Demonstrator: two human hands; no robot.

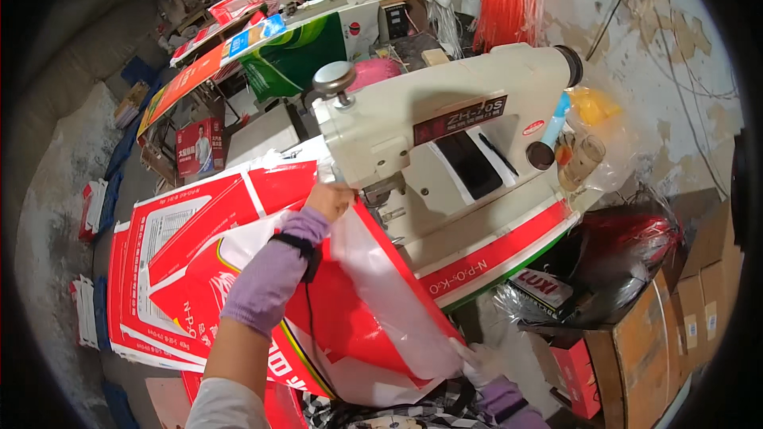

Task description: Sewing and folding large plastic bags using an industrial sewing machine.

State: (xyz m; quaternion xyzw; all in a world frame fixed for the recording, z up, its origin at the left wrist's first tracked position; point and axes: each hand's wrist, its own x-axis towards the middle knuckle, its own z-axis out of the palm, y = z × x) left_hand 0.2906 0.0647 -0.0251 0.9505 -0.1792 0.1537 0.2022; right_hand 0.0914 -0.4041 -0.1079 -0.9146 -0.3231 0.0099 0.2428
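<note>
Pinching the red-white sack (358,302) beside the sewing machine (453,91), the left hand (331,200) likely keeps its edge aligned; how the right hand (475,365) grips, I cannot tell.

The worktable (453,250), edged in front with a red printed strip (501,248), carries a cream sewing machine (453,95), beneath whose arm lie a black phone (469,167) and a dark pen (498,154), while overlapping red-and-white sacks (143,270) lie at left, hiding their support.
</note>
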